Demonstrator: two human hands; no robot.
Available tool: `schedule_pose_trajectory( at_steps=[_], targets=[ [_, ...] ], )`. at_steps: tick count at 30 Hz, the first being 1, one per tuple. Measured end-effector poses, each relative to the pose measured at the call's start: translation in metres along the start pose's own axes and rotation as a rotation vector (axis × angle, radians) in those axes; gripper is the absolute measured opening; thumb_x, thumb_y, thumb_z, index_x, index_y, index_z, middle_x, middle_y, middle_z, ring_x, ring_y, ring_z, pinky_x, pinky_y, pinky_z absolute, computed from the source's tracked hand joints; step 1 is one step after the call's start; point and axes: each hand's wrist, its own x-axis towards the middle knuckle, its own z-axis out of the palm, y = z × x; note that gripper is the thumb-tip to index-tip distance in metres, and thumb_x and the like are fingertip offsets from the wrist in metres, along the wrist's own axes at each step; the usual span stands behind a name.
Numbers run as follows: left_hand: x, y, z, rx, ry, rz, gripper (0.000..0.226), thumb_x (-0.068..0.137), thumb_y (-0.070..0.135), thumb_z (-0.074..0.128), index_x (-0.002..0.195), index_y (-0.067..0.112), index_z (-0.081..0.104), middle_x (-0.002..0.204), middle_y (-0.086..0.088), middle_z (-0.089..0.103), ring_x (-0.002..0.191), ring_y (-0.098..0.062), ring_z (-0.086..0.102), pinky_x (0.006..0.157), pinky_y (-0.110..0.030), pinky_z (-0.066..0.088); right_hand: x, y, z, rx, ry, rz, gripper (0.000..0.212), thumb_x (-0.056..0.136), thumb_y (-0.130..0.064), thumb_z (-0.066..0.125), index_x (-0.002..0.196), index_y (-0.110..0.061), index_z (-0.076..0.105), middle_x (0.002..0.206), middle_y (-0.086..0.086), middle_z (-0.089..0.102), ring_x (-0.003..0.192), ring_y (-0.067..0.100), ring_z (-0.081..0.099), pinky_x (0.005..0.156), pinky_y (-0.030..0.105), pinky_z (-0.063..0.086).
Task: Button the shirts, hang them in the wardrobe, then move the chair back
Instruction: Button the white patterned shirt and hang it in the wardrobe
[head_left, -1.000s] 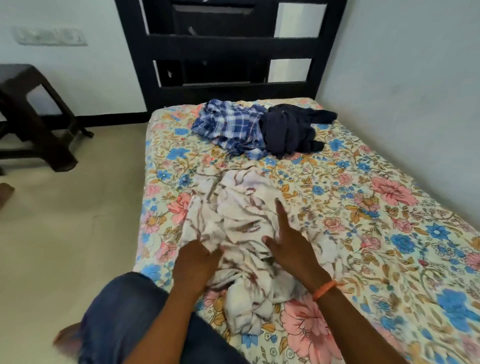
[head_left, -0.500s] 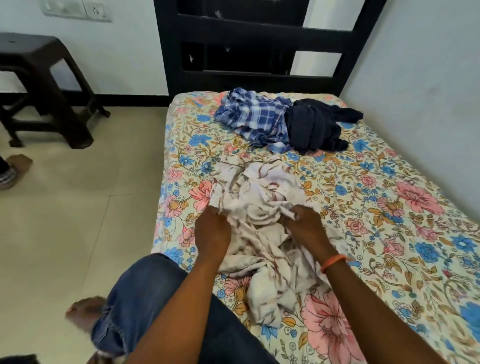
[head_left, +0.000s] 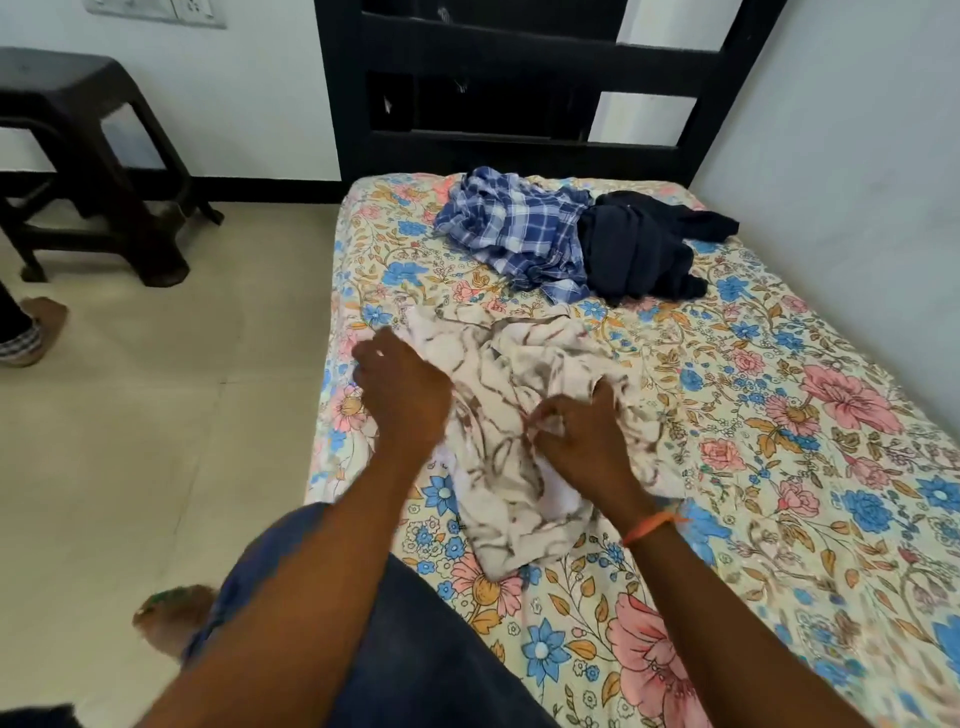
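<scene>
Both forearms reach forward over the bed (head_left: 779, 467). The left hand (head_left: 402, 392) hovers knuckles-up over the cream patterned shirt (head_left: 519, 415) near the bed's left edge; whether it grips the cloth I cannot tell. The right hand (head_left: 582, 441) pinches a fold at the shirt's middle. A blue checked shirt (head_left: 514, 231) and dark garment (head_left: 639, 249) lie touching near the bed's far edge.

You're in blue denim jeans (head_left: 415, 639), arms bare to the elbow, an orange thread band (head_left: 652, 526) (slightly frayed) round your right wrist.
</scene>
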Motion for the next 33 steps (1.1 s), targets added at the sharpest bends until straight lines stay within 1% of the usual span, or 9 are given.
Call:
schedule_pose_trajectory(
  at_steps=[4,8,11,13,17,23,28,30,33],
  targets=[
    [-0.083,-0.005,0.035,0.151,-0.225,0.326,0.016,0.089,0.01,0.047,0.095,0.013,0.061,0.096,-0.006,0.06,0.094,-0.027,0.06,0.074,-0.039,0.052,-0.013,0.022,0.02,-0.059,-0.029,0.042,0.013,0.08,-0.016,0.073,0.091,-0.023,0.072,0.095,-0.002,0.048,0.097,0.024,0.054,0.065,0.028,0.037],
    [-0.11,-0.004,0.047,0.641,-0.539,0.475,0.058,0.088,0.041,0.065,0.134,0.012,0.045,0.132,-0.011,0.048,0.122,-0.032,0.046,0.094,-0.043,0.042,-0.017,0.042,0.011,-0.067,-0.022,0.117,0.036,0.082,-0.015,0.073,0.117,-0.024,0.07,0.107,0.001,0.045,0.088,0.019,0.05,0.069,0.024,0.038],
    [-0.102,-0.018,0.038,0.682,-0.564,0.432,0.046,0.091,0.026,0.065,0.131,0.012,0.047,0.13,-0.01,0.049,0.116,-0.03,0.053,0.091,-0.042,0.046,-0.019,0.055,0.006,-0.103,-0.043,0.14,0.042,0.082,-0.015,0.073,0.123,-0.027,0.069,0.128,0.013,0.044,0.091,0.018,0.052,0.074,0.025,0.04],
    [-0.096,-0.029,0.027,0.63,-0.6,0.438,0.027,0.095,0.012,0.054,0.122,0.012,0.052,0.125,-0.009,0.055,0.111,-0.029,0.058,0.088,-0.038,0.046,-0.019,0.057,0.009,-0.077,-0.014,0.151,0.032,0.083,-0.012,0.072,0.113,-0.023,0.074,0.125,0.012,0.051,0.087,0.009,0.047,0.072,0.023,0.034],
    [-0.091,-0.036,0.004,0.748,-0.592,0.375,0.03,0.094,0.01,0.048,0.123,0.011,0.052,0.124,-0.008,0.058,0.114,-0.029,0.057,0.094,-0.039,0.041,-0.014,0.05,0.005,0.0,0.229,0.235,0.008,0.083,-0.013,0.074,0.09,-0.012,0.078,0.111,0.018,0.054,0.09,0.029,0.056,0.071,0.027,0.035],
    [-0.097,-0.031,-0.02,0.962,-0.524,0.282,0.037,0.091,0.013,0.052,0.128,0.016,0.051,0.13,-0.007,0.052,0.122,-0.028,0.047,0.099,-0.041,0.036,-0.03,0.023,0.0,0.011,0.159,0.168,0.03,0.074,-0.027,0.085,0.094,-0.017,0.066,0.114,0.005,0.044,0.081,0.014,0.053,0.072,0.028,0.044],
    [-0.107,-0.012,-0.01,0.762,-0.27,0.578,0.048,0.082,0.009,0.064,0.127,0.013,0.047,0.135,-0.01,0.039,0.12,-0.032,0.042,0.096,-0.044,0.037,-0.056,0.012,0.019,-0.151,0.108,0.049,0.014,0.079,-0.019,0.07,0.09,-0.026,0.067,0.125,0.013,0.044,0.089,0.029,0.061,0.069,0.032,0.048],
    [-0.112,-0.012,0.0,0.677,-0.357,0.749,0.048,0.082,0.008,0.061,0.127,0.014,0.046,0.128,-0.006,0.046,0.115,-0.028,0.046,0.09,-0.04,0.038,-0.056,0.013,0.031,-0.171,-0.002,0.049,0.019,0.081,-0.021,0.069,0.099,-0.024,0.073,0.121,0.012,0.043,0.085,0.029,0.062,0.064,0.028,0.041],
    [-0.12,-0.022,0.01,0.704,-0.569,0.645,0.044,0.088,0.024,0.057,0.13,0.016,0.045,0.126,-0.005,0.052,0.11,-0.028,0.054,0.09,-0.043,0.041,-0.048,0.01,0.04,-0.122,-0.047,0.091,0.017,0.085,-0.027,0.068,0.101,-0.023,0.075,0.124,0.011,0.043,0.083,0.026,0.059,0.067,0.027,0.039]
  ],
)
